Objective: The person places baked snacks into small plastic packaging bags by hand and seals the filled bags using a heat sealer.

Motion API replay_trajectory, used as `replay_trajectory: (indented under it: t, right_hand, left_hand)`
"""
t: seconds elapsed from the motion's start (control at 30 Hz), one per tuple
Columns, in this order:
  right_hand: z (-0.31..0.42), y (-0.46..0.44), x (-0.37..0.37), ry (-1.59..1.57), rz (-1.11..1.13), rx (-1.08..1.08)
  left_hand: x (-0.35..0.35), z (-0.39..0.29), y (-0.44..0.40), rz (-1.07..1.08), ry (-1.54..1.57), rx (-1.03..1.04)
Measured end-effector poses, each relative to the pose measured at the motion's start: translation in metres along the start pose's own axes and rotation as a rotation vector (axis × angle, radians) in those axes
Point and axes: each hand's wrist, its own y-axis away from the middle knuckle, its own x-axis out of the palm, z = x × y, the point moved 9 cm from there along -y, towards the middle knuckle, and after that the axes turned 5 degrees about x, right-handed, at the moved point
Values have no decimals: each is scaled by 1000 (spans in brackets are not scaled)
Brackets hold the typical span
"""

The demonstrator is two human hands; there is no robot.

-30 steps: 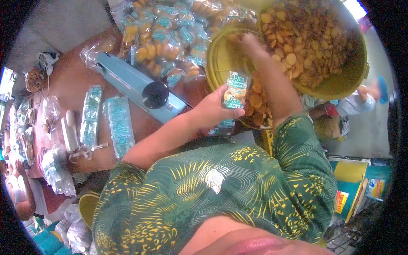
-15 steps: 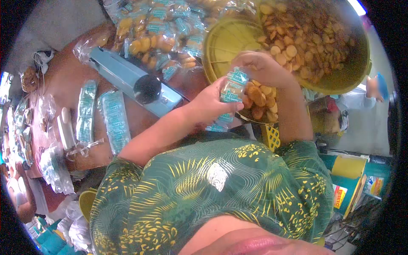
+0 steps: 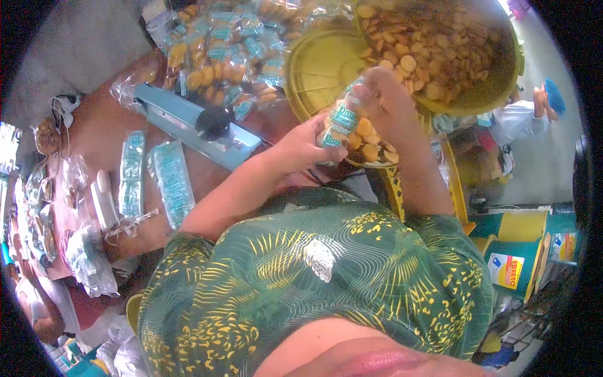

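Observation:
My left hand (image 3: 304, 146) is closed around the lower part of a clear plastic bag (image 3: 343, 119) with turquoise print, which stands tilted with round biscuits inside. My right hand (image 3: 383, 94) has its fingers bent and pressed on the top end of that bag. Beneath the hands, loose golden biscuits (image 3: 369, 151) lie in a round container, partly hidden by my right forearm. Just behind is a big yellow tub (image 3: 509, 88) heaped with more biscuits. A round yellow lid or shallow basin (image 3: 314, 69) lies beside it.
A light blue bag sealer (image 3: 179, 119) with a dark round knob lies on the brown table (image 3: 94, 119). Filled biscuit bags (image 3: 220, 56) are piled at the back. Flat stacks of printed bags (image 3: 173, 182) lie at the left. Another person (image 3: 527, 119) is at the far right.
My right hand has moved up to the top of the bag, and the bag now leans to the right. The view has shifted slightly, so the tub appears further left.

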Motion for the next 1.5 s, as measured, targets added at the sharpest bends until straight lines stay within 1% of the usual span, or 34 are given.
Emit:
replay_trajectory:
  t: [0.07, 0.13, 0.17, 0.23, 0.27, 0.3, 0.33, 0.37, 0.4, 0.43, 0.47, 0.5, 0.53, 0.57, 0.63, 0.67, 0.7, 0.73, 0.77, 0.8, 0.87, 0.9, 1.0, 1.03, 1.13, 1.17, 1.27, 1.3, 1.37, 1.47, 1.5]
  right_hand:
    - [8, 1, -11, -135, -105, -106]
    - [20, -1, -5, -3, 81, -130]
    - [29, -1, 1, 60, 178, -144]
    - [46, 4, 3, -129, 236, -84]
    - [59, 10, 2, -216, 262, -60]
    - [69, 17, 2, -536, 250, -18]
    - [79, 13, 8, -427, 233, -80]
    - [91, 10, 16, -317, 212, -144]
    - [90, 6, 38, -352, 258, -76]
    - [88, 2, 60, -386, 301, -7]
    - [87, -1, 82, -418, 298, -13]
    - [84, -5, 104, -447, 298, -22]
    - [81, -6, 124, -475, 293, -31]
    - [83, -7, 143, -570, 330, 6]
    - [93, -10, 167, -558, 352, -18]
    - [100, -12, 176, -553, 358, -28]
    - [98, -21, 185, -381, 357, 14]
    - [98, -28, 187, -491, 348, -56]
    - [62, -45, 218, -1054, 502, 330]
    - [45, -47, 249, -1600, 635, 745]
    - [53, -70, 212, -1247, 434, 549]
    - [61, -81, 189, -1068, 334, 454]
    - [120, -78, 139, -672, 222, -173]
    - [146, -63, 136, -439, 232, -197]
    - [141, -41, 163, -265, 343, -182]
    - [127, -35, 177, -123, 367, -108]
    - [123, -25, 185, -329, 292, -142]
    - [120, -24, 188, -318, 352, -86]
    - [125, -22, 185, -360, 365, -75]
    - [127, -22, 185, -369, 360, -80]
    - [127, -22, 184, -363, 355, -83]
  left_hand:
    - [2, -7, 1, 16, -59, 3]
    - [0, -13, 6, -16, -134, 21]
    - [0, -12, 13, 0, -75, -2]
    - [-5, -18, 32, 24, 41, -34]
    - [-2, -29, 44, 25, 194, -16]
    - [0, -39, 59, 14, 349, -1]
    - [-1, -47, 74, 1, 509, 16]
    - [-13, -53, 89, -68, 431, 65]
    - [-15, -64, 105, -27, 492, 94]
    - [-22, -73, 125, -137, 516, 105]
    - [-29, -81, 144, -241, 537, 122]
    - [-60, -75, 151, -293, 296, 160]
    - [-71, -75, 159, -318, 95, 135]
    - [-79, -75, 168, -346, -103, 100]
    - [-100, -78, 190, -432, -445, 7]
    - [-108, -80, 197, -466, -420, 2]
    - [-115, -81, 203, -495, -397, -4]
    - [-122, -82, 204, -523, -377, -15]
    - [-134, -77, 207, -557, -329, 1]
    - [-141, -73, 209, -573, -247, 0]
    - [-154, -70, 212, -592, -78, 4]
    - [-159, -74, 214, -596, -120, 15]
    - [-168, -78, 214, -576, -44, 51]
    - [-175, -78, 214, -567, -61, 25]
    - [-179, -83, 218, -577, -97, 60]
    - [-185, -78, 222, -617, -84, 45]
    - [-189, -73, 222, -539, -61, 54]
    - [-186, -74, 222, -551, -50, 62]
    - [-180, -80, 221, -571, -30, 81]
    - [-182, -79, 225, -527, -17, 55]
    - [-184, -79, 226, -556, -8, 63]
